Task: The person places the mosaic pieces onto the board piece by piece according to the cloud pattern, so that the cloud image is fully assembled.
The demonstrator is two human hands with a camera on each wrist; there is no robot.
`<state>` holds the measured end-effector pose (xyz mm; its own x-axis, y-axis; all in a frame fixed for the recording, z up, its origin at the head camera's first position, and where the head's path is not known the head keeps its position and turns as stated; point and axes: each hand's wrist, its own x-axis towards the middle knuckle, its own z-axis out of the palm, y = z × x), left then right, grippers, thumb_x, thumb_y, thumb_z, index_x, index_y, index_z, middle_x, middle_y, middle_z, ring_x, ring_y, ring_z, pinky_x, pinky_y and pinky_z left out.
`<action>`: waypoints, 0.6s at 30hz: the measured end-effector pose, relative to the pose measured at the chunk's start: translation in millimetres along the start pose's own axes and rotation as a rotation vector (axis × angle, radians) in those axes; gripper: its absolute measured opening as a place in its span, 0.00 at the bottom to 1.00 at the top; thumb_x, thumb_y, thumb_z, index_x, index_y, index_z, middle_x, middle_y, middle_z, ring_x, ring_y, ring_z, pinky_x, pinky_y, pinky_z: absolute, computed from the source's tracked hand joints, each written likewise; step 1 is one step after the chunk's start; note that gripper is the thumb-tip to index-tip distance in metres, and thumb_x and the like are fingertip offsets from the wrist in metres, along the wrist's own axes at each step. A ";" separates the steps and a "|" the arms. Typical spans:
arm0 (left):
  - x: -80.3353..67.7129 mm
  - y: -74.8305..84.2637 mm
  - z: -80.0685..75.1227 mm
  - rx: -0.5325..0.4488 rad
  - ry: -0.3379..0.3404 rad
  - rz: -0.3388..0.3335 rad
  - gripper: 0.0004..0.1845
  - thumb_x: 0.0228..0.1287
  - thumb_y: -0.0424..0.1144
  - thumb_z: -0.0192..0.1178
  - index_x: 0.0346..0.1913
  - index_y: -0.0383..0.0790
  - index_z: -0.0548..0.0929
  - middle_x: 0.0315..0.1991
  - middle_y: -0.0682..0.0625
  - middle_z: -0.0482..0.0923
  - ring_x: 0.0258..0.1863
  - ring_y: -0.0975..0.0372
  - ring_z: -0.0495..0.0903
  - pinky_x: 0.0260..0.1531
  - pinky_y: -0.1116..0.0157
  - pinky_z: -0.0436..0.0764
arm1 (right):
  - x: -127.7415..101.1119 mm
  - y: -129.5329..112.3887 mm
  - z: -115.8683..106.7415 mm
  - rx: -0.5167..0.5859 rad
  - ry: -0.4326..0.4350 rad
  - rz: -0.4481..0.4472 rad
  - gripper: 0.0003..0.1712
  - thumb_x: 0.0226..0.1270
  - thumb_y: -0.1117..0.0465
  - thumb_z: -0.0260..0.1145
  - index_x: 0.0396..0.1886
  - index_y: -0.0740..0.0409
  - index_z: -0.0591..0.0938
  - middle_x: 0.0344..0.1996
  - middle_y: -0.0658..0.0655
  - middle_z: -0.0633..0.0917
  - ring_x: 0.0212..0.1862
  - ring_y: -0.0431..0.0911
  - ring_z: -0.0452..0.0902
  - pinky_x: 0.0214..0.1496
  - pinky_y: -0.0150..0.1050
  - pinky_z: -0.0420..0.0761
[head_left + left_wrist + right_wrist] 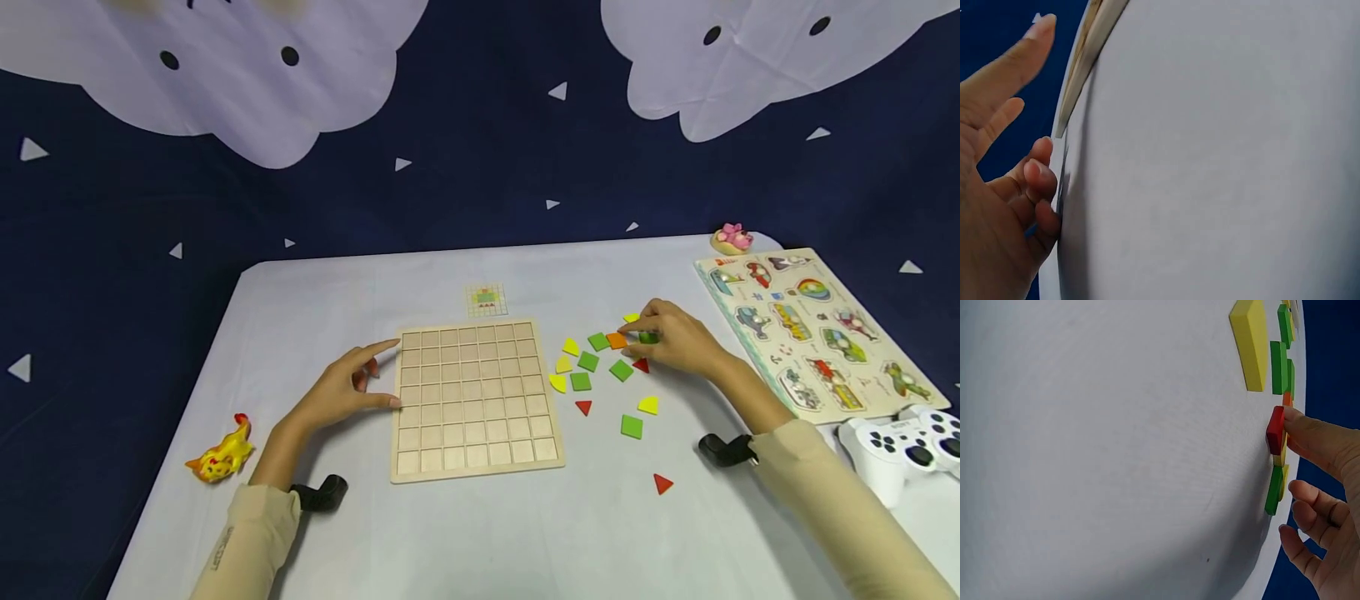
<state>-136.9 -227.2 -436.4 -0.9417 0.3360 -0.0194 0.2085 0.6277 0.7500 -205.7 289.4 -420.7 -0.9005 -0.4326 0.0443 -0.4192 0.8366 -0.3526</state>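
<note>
My left hand [340, 390] is beside the left edge of a wooden grid board [477, 398], its index finger and thumb stretched toward that edge. The left wrist view shows the hand [997, 187] with its other fingers loosely bent, near the board's rim [1085, 56]. To the right of the board, my right hand [678, 337] has its thumb and index finger at opposite sides of an orange square [617, 340] lying among small pieces. In the right wrist view, the thumb of the right hand [1329, 481] overlaps a red triangle [1275, 431]; the fingertips' contact is partly hidden.
Green squares [588, 362], yellow quarter-circles [648, 405] and red triangles [663, 483] lie scattered right of the board. A small pattern card [487, 300] lies behind it. A picture puzzle [817, 333], white game controller [900, 446], and yellow toy figure [222, 452] lie farther out.
</note>
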 end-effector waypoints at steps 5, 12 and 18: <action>-2.3 -4.6 3.8 0.002 0.022 0.031 0.45 0.46 0.45 0.79 0.71 0.46 0.71 0.39 0.46 0.72 0.28 0.62 0.66 0.31 0.67 0.68 | 0.8 -0.9 -0.2 0.000 0.008 -0.022 0.17 0.57 0.53 0.77 0.47 0.50 0.90 0.39 0.53 0.77 0.39 0.46 0.69 0.35 0.41 0.69; -3.2 -10.7 9.0 0.031 0.007 0.030 0.43 0.46 0.47 0.79 0.68 0.50 0.75 0.39 0.50 0.70 0.28 0.62 0.64 0.30 0.67 0.67 | 2.1 -2.1 1.5 -0.011 0.008 -0.068 0.13 0.57 0.56 0.77 0.43 0.52 0.90 0.39 0.53 0.77 0.40 0.46 0.69 0.37 0.41 0.71; -4.9 -13.0 10.9 0.028 0.012 0.017 0.40 0.46 0.47 0.79 0.66 0.49 0.78 0.38 0.51 0.69 0.29 0.62 0.63 0.31 0.67 0.66 | 4.9 -1.0 7.0 0.027 0.033 -0.102 0.11 0.56 0.59 0.77 0.39 0.57 0.89 0.36 0.52 0.78 0.39 0.45 0.70 0.41 0.43 0.72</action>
<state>-132.2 -229.4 -453.3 -0.9410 0.3383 0.0013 0.2316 0.6413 0.7315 -208.9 284.1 -426.7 -0.8566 -0.5038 0.1117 -0.5064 0.7790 -0.3698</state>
